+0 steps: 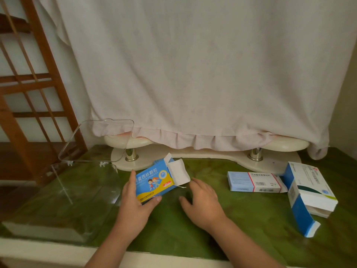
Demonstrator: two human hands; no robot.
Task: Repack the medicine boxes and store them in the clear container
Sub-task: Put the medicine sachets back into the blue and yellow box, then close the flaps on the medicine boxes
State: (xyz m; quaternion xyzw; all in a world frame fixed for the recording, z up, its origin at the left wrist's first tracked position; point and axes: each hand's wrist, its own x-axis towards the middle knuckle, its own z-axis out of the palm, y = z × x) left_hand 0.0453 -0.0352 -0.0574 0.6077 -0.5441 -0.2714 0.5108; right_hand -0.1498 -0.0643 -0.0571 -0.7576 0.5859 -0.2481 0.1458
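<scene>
My left hand [135,200] grips a blue and yellow medicine box [154,180] with cartoon children on it, tilted up off the green tabletop. Its white end flap [178,172] stands open at the upper right. My right hand [201,200] rests just right of the box, fingers spread, holding nothing. A clear container [63,200] sits at the left with its hinged lid [96,140] raised. A flat white and pale blue box [255,181] lies at the right. Beside it a larger blue and white box [309,192] lies with its end open.
A cream stand with brass posts [202,153] runs along the back, draped with a pale cloth [193,74]. A wooden lattice frame [32,93] stands at the left. The table's front edge [58,252] is near me.
</scene>
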